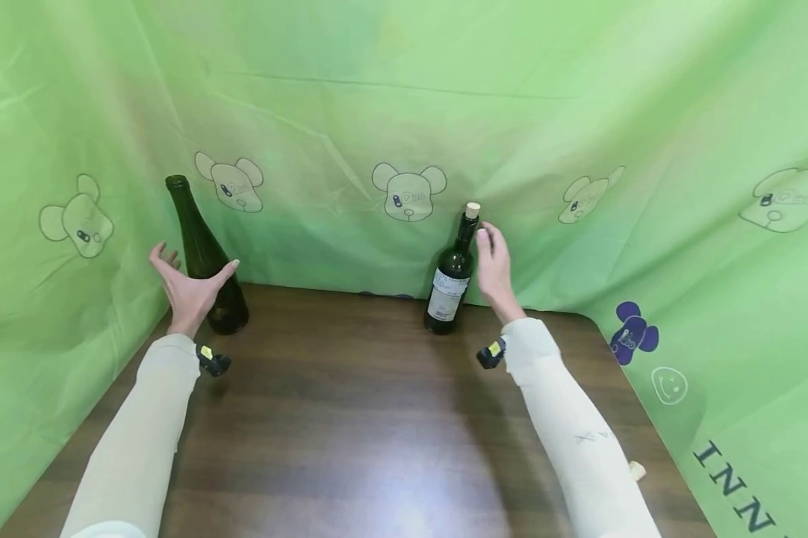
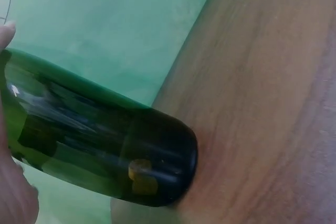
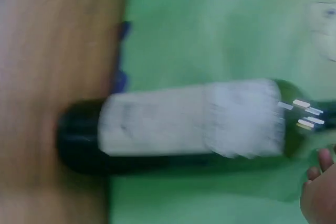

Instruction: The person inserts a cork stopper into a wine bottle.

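While left hand (image 1: 192,295) spreads wide at tall bottle (image 1: 199,239), right hand (image 1: 495,265) stays-free, fingers loose, beside labelled bottle (image 1: 448,288); both near table (image 1: 337,359) edge.

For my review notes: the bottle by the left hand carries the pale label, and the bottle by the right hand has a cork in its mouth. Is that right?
Not quite: the pale label is on the corked bottle by the right hand, not on the green bottle by the left hand. The head view shows this. The cork is as you say.
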{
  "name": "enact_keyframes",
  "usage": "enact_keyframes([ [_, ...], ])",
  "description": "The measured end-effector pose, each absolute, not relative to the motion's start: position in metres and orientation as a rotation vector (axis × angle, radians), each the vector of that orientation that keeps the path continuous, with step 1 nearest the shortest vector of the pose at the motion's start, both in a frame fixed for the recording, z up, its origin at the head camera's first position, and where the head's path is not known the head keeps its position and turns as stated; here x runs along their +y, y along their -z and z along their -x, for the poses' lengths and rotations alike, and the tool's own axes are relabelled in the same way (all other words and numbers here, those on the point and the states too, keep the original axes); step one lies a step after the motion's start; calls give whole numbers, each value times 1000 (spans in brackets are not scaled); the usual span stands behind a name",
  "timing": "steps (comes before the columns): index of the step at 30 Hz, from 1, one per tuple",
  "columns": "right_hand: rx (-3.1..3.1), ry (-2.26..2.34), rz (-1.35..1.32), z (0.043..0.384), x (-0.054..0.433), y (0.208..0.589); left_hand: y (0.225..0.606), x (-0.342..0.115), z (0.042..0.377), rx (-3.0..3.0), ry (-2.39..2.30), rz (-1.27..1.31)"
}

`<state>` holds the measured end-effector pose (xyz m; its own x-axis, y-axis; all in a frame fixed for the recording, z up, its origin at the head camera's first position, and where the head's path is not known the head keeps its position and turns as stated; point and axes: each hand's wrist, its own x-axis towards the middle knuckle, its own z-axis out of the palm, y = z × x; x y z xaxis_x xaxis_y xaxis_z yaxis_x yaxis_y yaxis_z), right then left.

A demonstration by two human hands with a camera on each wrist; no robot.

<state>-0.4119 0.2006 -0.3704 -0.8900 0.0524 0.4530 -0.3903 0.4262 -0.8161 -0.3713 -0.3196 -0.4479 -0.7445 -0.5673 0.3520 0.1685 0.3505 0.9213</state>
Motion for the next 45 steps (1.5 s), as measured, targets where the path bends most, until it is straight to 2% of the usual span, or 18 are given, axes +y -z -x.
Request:
enact_keyframes([
  [5,-2561,-1222,-424,369,256,342,452,-325,375,-2134,1389,-406],
  [9,-2933,-940,-655,326,323,345,458,-318,376,-2058,1378,-332],
  [13,-3154,-856,-768,280,388,380,465,-297,366,-1976,1418,-181],
  [20,-3370,-1018,-619,218,466,445,452,-221,320,-1947,1551,165],
  [23,-3313,-1185,-622,204,479,460,445,-184,305,-1954,1592,295],
  [28,-3195,-1401,-704,197,487,476,446,-131,301,-1968,1653,474],
  [35,-3303,-1075,-392,186,483,478,451,-62,305,-1972,1745,645],
  [39,-3328,-968,-313,177,477,480,453,-36,305,-1974,1752,696],
  [45,-3275,-1222,-340,169,467,484,453,-19,305,-1953,1734,717],
])
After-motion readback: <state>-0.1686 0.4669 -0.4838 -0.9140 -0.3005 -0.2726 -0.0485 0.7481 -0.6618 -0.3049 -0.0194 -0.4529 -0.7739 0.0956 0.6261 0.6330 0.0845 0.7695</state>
